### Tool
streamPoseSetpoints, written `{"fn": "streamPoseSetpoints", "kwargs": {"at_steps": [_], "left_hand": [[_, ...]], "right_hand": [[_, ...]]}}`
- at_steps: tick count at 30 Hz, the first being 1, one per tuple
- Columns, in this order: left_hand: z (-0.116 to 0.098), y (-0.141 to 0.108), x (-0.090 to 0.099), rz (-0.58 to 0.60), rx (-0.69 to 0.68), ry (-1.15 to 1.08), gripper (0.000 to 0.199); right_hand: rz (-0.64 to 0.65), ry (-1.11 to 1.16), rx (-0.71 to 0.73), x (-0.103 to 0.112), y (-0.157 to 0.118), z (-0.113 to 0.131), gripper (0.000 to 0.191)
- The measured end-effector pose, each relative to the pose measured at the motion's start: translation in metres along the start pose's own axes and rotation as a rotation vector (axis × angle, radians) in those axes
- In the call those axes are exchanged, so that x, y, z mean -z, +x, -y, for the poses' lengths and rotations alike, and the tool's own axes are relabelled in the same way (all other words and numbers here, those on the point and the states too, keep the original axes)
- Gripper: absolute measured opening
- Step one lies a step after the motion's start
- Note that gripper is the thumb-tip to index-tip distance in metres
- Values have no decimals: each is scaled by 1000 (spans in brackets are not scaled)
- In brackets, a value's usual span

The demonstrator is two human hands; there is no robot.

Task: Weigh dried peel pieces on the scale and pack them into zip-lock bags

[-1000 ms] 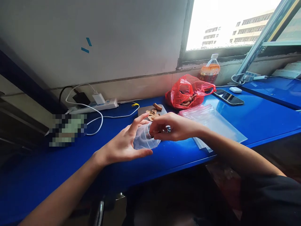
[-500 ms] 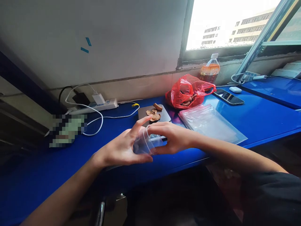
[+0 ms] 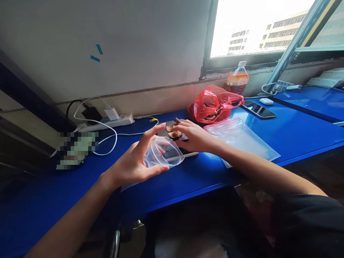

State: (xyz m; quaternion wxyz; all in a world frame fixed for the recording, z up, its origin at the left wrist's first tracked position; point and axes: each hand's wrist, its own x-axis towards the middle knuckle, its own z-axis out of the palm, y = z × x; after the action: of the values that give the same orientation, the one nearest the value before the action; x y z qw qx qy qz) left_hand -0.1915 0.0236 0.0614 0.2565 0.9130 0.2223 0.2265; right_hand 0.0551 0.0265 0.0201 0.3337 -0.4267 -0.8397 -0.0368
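Observation:
A clear zip bag (image 3: 172, 156) is held by my left hand (image 3: 131, 162), its thumb and fingers curved wide around the bag. The bag's mouth gapes toward the right. My right hand (image 3: 195, 137) reaches over a small flat scale (image 3: 162, 132), thumb and fingers apart around brown dried slices (image 3: 174, 134). A thicker rolled piece (image 3: 176, 121) lies behind the slices. Part of the scale is hidden under my right hand and behind the bag.
A red plastic bag (image 3: 208, 104) with more dried pieces stands behind. Flat clear bags (image 3: 248, 141), a phone (image 3: 259, 109), an earbud case (image 3: 266, 101) and a drink bottle (image 3: 238, 79) are to the right. A power strip (image 3: 125, 119) with cables lies at left.
My right hand has left the bag's mouth and moved back to the dried slices. The bag, still in my left hand, now gapes wider.

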Motion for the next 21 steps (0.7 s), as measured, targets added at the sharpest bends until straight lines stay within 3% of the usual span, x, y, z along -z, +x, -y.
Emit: {"fn": "streamPoseSetpoints", "kwargs": {"at_steps": [3, 8, 13, 16, 21], "left_hand": [[2, 1, -2, 8, -2, -7, 92], [7, 1, -4, -3, -2, -38, 93], [8, 3, -4, -27, 7, -11, 91], [7, 4, -4, -48, 27, 25, 89], [7, 5, -4, -58, 53, 46, 88]], "right_hand": [[76, -14, 18, -2, -1, 5, 32], [102, -11, -37, 1, 0, 6, 16], [-135, 109, -2, 10, 2, 5, 10], [-205, 316, 30, 19, 2, 12, 6], [-67, 502, 176, 26, -2, 37, 2]]}}
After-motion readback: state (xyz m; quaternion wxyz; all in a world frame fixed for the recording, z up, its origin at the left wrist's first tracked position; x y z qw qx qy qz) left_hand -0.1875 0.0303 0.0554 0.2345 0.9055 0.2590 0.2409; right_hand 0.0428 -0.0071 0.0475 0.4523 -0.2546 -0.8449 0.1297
